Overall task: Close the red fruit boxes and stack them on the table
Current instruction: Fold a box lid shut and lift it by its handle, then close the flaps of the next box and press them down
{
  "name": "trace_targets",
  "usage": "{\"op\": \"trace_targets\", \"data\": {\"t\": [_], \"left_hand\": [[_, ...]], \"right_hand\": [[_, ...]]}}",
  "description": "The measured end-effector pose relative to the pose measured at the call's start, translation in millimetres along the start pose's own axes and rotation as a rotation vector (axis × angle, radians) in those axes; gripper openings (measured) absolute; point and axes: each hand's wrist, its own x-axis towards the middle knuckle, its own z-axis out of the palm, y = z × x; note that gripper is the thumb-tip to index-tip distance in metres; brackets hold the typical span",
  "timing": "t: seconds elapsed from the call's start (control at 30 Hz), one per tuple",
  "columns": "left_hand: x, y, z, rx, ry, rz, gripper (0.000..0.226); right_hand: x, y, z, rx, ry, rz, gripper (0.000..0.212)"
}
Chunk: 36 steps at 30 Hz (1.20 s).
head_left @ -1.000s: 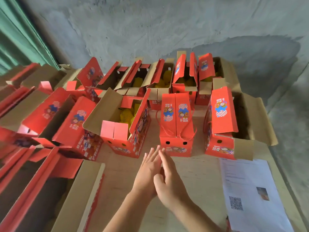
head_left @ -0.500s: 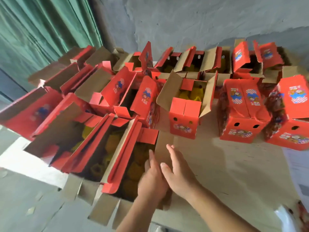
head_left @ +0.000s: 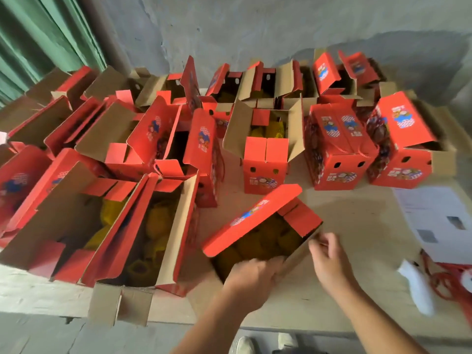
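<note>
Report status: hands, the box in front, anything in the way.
Left hand grips the near end of the open box. Right hand pinches its right flap. Long lid up, fruit showing. Open boxes crowd the left; paper lies right.

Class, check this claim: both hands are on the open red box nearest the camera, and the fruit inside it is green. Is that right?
Not quite. The head view shows the left hand and right hand on the nearest open red box, but the fruit inside is yellow, not green.

Grey plaster wall (mottled), green curtain left.
</note>
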Motion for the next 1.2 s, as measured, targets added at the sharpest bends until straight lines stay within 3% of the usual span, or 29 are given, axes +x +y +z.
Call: {"op": "trace_targets", "data": {"t": [0.07,0.1,0.17,0.27,0.37,0.43,0.47,0.53,0.6,0.73,0.8,0.9,1.03,1.13,1.2], "left_hand": [[18,14,2,0.171,-0.070,0.184,0.024],[28,22,4,0.281,-0.092,0.290,0.030],[44,37,8,0.389,-0.114,0.475,0.033],[56,52,8,0.207,0.082,0.570,0.025],[55,51,6,0.090,0.532,0.288,0.026],[49,42,8,0.015,0.726,-0.158,0.043],[46,37,10,-0.123,0.741,-0.389,0.056],[43,35,10,-0.617,0.669,-0.662,0.069],[42,40,7,-0.931,0.614,-0.631,0.035],[36,50,0,-0.385,0.649,-0.515,0.013],[36,55,-12,-0.272,0.742,-0.457,0.029],[40,65,-34,-0.266,0.605,-0.329,0.037],[44,73,-47,-0.280,0.411,-0.309,0.056],[51,65,-38,-0.439,0.235,-0.277,0.061],[57,60,-23,-0.426,0.173,-0.241,0.061]], "right_hand": [[13,0,-37,-0.025,0.269,0.004,0.028],[19,3,-56,-0.140,0.327,0.009,0.029],[28,14,-90,-0.410,0.268,0.019,0.030],[35,25,-120,-0.560,0.124,-0.107,0.037],[39,25,-127,-0.514,0.149,-0.257,0.046],[43,29,-126,-0.501,0.125,-0.282,0.054],[47,32,-125,-0.506,0.101,-0.285,0.062],[54,38,-126,-0.512,0.046,-0.287,0.079],[61,40,-126,-0.524,0.018,-0.269,0.082],[70,39,-123,-0.558,0.007,-0.258,0.080],[75,34,-123,-0.525,-0.026,-0.266,0.080],[87,25,-122,-0.443,-0.092,-0.259,0.076],[92,19,-114,-0.432,-0.116,-0.266,0.075],[94,18,-109,-0.467,-0.107,-0.269,0.075],[96,16,-105,-0.445,-0.101,-0.292,0.076]]}}
